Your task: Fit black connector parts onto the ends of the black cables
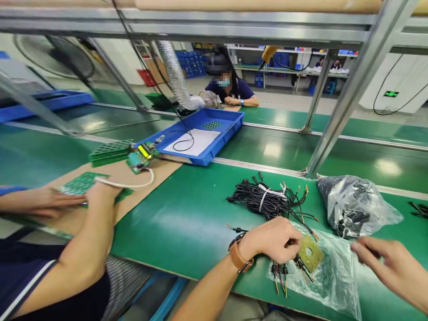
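Step in hand: looks like handling short cables, lying on flat plastic bag just below left hand. Left fingers curled together; cannot tell whether clamped on cable. Right hand near bag's far edge, thumb and forefinger close; grip unclear. Next move likely calls for fine pinch on thin, bendy ends. Bag clear, crinkled. Sponge yellow, squarish, round-holed. Cable bundle black, looped, white-tied.
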`<control>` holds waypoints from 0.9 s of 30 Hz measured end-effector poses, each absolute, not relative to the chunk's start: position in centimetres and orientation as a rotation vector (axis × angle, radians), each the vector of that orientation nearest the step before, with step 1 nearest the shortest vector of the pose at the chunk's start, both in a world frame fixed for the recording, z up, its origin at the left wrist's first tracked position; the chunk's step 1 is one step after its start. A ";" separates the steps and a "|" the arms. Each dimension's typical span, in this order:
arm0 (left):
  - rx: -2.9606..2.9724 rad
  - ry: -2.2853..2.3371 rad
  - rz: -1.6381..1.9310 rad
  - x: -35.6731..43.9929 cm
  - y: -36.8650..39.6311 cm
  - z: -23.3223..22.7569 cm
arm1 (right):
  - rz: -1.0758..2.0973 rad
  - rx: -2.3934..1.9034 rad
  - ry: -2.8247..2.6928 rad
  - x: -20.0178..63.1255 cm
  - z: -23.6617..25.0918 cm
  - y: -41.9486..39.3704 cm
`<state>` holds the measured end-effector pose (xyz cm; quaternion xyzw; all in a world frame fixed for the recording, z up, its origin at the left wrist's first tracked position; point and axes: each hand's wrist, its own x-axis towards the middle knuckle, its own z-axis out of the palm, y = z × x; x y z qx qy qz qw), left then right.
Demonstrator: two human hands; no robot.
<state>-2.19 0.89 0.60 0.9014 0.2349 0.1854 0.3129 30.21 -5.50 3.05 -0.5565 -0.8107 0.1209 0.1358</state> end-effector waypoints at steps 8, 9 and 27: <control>2.438 0.932 0.434 -0.7 1.1 0.2 | -0.144 -2.095 -2.402 29.2 -1.4 4.7; 2.487 0.999 0.445 -0.1 1.2 0.0 | -0.140 -2.067 -2.399 29.3 -1.9 4.5; 2.686 0.938 0.039 0.9 0.4 -0.7 | -0.023 -1.806 -2.333 29.6 -2.1 3.3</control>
